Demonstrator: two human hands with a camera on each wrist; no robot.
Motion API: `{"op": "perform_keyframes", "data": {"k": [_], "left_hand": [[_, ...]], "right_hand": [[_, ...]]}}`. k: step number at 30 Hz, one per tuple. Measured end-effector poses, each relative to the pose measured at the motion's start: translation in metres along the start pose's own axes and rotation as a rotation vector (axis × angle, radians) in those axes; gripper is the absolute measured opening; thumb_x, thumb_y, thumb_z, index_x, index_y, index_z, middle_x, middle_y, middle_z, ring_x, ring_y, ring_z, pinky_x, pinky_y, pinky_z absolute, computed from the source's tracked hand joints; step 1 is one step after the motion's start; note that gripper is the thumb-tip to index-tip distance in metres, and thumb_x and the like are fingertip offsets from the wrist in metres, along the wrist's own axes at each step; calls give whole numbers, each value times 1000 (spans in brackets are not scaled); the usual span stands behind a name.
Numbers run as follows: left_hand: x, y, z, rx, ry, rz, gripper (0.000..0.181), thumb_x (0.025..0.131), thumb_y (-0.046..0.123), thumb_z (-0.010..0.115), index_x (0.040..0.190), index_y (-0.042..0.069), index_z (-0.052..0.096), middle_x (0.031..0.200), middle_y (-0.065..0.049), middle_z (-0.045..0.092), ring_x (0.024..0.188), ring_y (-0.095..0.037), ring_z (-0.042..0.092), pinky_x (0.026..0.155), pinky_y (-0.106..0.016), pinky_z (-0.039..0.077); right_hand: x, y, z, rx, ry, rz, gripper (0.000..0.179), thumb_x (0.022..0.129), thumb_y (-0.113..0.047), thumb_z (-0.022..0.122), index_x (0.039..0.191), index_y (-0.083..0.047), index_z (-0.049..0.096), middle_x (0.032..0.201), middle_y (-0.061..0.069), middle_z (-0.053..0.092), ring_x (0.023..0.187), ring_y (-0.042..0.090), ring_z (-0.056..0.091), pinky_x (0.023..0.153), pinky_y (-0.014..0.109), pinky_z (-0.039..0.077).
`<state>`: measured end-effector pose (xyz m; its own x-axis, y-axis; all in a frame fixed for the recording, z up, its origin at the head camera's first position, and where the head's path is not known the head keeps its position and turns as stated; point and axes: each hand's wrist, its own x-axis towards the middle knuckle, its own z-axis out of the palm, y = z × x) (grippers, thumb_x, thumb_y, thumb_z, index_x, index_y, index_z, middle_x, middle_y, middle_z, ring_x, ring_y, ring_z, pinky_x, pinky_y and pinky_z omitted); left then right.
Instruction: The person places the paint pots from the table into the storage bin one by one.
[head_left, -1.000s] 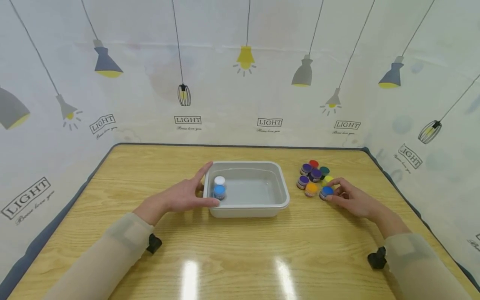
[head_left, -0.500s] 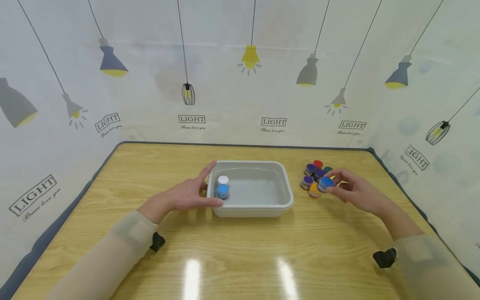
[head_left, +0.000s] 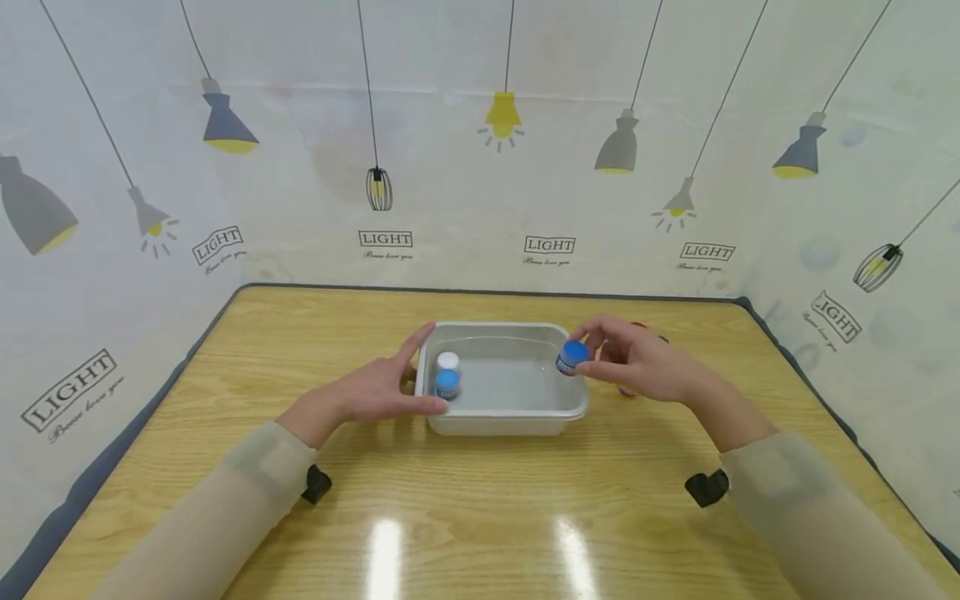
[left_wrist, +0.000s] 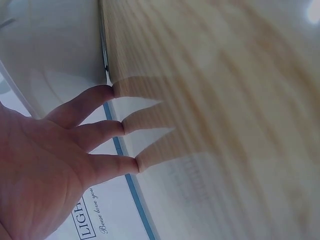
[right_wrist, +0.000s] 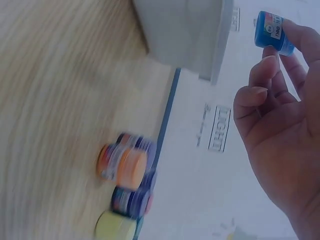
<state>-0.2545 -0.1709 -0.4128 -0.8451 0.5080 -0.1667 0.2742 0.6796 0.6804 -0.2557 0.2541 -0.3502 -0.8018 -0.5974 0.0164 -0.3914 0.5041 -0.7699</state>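
Observation:
My right hand (head_left: 648, 362) pinches a small blue-capped paint jar (head_left: 572, 357) between thumb and fingertips, lifted over the right side of a light grey plastic tub (head_left: 498, 413). The right wrist view shows that paint jar (right_wrist: 270, 31) off the table, its label visible. My left hand (head_left: 375, 389) rests against the tub's left end, the thumb along the front rim and the index finger at the back corner. Its other fingers (left_wrist: 112, 164) are straight and spread. Inside the tub at the left, a white-capped jar (head_left: 447, 362) stands behind a light blue jar (head_left: 447, 383).
Right of the tub, more paint jars stand in a cluster, mostly hidden by my right hand in the head view. The right wrist view shows an orange jar (right_wrist: 131, 169), a purple jar (right_wrist: 131, 201) and a yellow jar (right_wrist: 115, 227). A printed cloth wall borders the wooden table (head_left: 480, 517).
My right hand has lifted the blue-capped paint jar from the cluster and carried it left, over the tub's right side. My left hand has stayed at the tub's left end.

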Motion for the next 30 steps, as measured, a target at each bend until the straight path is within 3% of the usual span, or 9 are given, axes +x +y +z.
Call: {"op": "perform_keyframes", "data": {"k": [7,14,21,30], "left_hand": [[0,1,1,-1,1,-1,128,92,72,77,176,39,-13,155,-19,65,140,-36,64,122,-62,43],[2,0,1,-10,-3,-7,128,92,73,77,176,39,-13,155,-19,65,139,-35,65,122,-63,44],[2,1,1,0,-5,-9,127,92,74,76,175,41,-14,157,-22,63,140,-37,65,120,-64,46],[2,0,0,6,-7,-24,125,92,77,74,174,44,-14,159,-24,60,138,-36,65,119,-63,47]], "right_hand": [[34,-17,23,-41,-58,-37,31,106,-22,76,135,-20,63,109,8,66,83,26,60,72,29,52],[66,-27,48,-118,-143,-79,34,106,-25,76,137,-21,63,109,3,68,88,22,62,77,30,55],[90,-32,71,-115,-231,-33,33,105,-28,77,136,-25,64,111,1,71,91,21,66,85,34,59],[109,-38,92,-188,-316,-4,33,105,-29,77,136,-27,64,110,-3,72,96,17,67,90,32,58]]}}
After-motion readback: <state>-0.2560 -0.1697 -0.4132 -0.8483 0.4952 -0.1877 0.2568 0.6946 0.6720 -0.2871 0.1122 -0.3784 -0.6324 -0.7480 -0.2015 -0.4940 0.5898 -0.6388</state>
